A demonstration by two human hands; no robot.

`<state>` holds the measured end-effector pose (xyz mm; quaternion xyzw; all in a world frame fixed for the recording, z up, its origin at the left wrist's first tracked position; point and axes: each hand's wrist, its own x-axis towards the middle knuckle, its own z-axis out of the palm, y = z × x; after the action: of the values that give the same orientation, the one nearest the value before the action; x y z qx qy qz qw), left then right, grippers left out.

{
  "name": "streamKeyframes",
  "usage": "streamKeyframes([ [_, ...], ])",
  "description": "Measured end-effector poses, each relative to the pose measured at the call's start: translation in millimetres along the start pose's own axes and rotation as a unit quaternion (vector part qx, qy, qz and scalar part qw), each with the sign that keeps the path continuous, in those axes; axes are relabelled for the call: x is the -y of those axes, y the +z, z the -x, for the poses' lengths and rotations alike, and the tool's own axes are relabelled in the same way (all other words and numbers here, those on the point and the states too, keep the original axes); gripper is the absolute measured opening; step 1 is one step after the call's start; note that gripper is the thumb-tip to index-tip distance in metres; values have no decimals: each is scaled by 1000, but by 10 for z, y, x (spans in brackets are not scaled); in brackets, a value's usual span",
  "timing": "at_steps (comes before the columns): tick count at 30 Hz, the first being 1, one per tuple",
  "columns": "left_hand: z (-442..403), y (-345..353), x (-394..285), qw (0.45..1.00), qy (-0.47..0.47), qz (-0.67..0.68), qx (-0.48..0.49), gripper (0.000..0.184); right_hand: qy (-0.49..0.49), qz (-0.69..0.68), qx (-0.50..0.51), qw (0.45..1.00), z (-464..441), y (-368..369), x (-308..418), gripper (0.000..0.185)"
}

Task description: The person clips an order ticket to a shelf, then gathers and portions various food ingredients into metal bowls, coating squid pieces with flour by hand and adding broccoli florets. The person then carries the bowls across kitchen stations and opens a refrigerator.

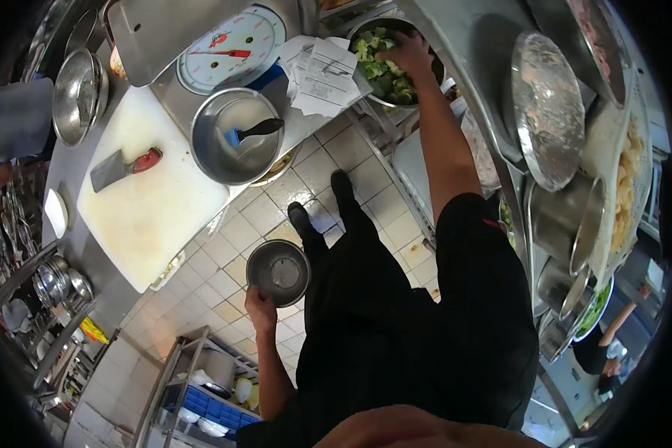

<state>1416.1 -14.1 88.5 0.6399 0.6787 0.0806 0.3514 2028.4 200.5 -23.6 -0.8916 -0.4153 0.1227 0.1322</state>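
My left hand (260, 309) grips the rim of a round metal bowl (259, 263), held out over the floor. The bowl's inside looks bare. My right hand (411, 56) reaches down into a large pot (440, 73) of green broccoli florets (371, 49). Its fingers are curled among the florets, and the fingertips are partly hidden. Beside that pot, several paper slips (325, 78) lie on the counter's corner. A steel pot (201, 142) with a blue-headed brush (255, 131) in it stands nearer the cutting board.
A cleaver (119, 170) with a red handle lies on the white cutting board (149, 224). Behind it stands a dial scale (235, 52). Metal pots (560, 216) and a round lid (549, 112) line the right side. Another person (608, 351) is at the far right. Tiled floor (224, 246) lies below.
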Motion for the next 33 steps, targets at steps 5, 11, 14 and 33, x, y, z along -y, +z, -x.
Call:
streamKeyframes([
  [5,-161,468,-33,999,45,19,14,7,-4,23,-4,1000,40,24,41,71],
  [11,-484,724,-484,992,49,63,92,5,-58,30,-82,994,-7,159,-203,62],
  [14,-736,846,-863,982,115,98,112,12,-67,30,-53,996,24,139,-198,60],
  [33,-1545,1970,-2442,943,142,287,89,52,-128,-230,129,956,1988,-815,249,40],
])
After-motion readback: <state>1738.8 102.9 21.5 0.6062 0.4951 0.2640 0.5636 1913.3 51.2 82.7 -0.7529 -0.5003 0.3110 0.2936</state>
